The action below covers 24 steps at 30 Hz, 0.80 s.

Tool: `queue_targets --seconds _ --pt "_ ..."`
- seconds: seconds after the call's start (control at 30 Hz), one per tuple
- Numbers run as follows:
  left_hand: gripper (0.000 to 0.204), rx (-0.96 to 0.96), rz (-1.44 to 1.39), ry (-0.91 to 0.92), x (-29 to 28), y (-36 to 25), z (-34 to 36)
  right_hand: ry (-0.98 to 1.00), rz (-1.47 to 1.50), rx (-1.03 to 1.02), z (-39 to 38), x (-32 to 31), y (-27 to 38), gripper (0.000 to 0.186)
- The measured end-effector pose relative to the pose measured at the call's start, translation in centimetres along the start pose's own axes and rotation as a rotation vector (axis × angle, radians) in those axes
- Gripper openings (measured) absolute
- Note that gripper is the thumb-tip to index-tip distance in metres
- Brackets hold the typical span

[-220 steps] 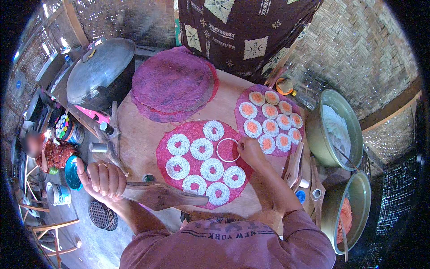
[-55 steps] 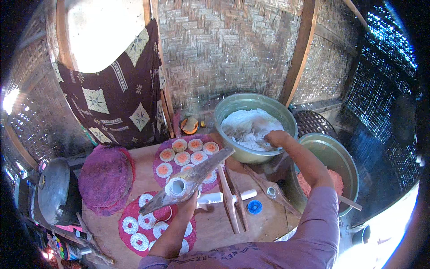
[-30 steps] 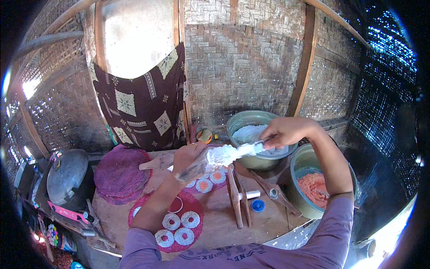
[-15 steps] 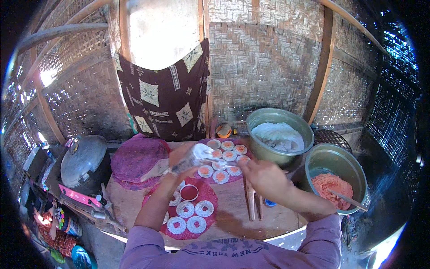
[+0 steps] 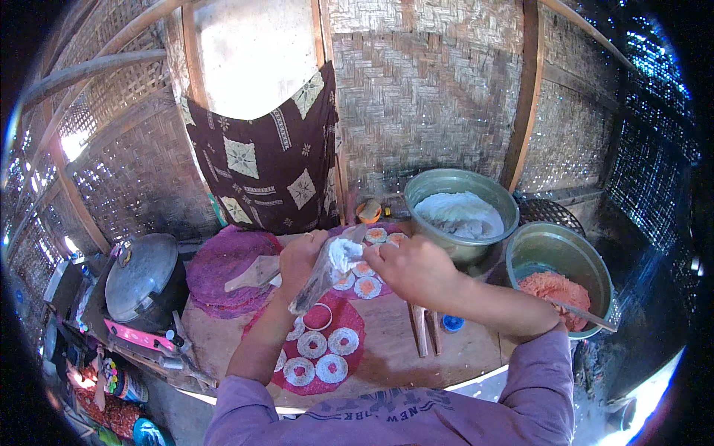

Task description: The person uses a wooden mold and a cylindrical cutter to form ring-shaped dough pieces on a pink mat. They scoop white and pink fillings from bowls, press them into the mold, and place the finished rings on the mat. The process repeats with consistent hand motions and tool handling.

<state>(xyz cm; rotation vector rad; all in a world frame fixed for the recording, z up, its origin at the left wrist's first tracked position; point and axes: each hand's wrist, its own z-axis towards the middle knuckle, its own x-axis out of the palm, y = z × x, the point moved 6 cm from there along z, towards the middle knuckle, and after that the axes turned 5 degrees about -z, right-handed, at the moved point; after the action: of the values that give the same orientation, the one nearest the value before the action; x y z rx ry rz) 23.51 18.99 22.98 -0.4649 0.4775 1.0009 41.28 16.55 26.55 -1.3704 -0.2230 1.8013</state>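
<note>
Piping bag [image 5: 321, 273] held in both hands over the table [image 5: 387, 349]: left hand [image 5: 300, 259] clamped round its middle, right hand [image 5: 410, 269] pinching the filled top end. Long axis slants down-left, tip just above the near purple sheet [image 5: 349, 363] with its white rings [image 5: 343, 341]. White-paste bowl [image 5: 462, 213] and orange-paste bowl [image 5: 559, 276] lie to the right; nothing blocks the tip.

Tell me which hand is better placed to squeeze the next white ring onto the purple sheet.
Probably the left hand: it grips the body of the piping bag, whose tip points down at the purple sheet. The right hand only holds the bag's top end.
</note>
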Motion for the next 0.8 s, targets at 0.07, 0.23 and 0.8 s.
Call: queue_targets --seconds 0.07,0.23,0.8 --pt "0.03 0.013 -0.041 -0.02 0.2 0.9 -0.6 0.028 -0.032 -0.051 -0.7 -0.1 1.2 0.04" --pt "0.033 -0.024 -0.148 -0.215 0.7 6.6 -1.1 -0.138 0.3 0.233 -4.0 -1.3 -2.5 0.046" --pt "0.046 -0.091 0.023 -0.251 3.1 5.9 -0.2 -0.132 1.236 0.654 -4.2 11.2 0.4 0.045"
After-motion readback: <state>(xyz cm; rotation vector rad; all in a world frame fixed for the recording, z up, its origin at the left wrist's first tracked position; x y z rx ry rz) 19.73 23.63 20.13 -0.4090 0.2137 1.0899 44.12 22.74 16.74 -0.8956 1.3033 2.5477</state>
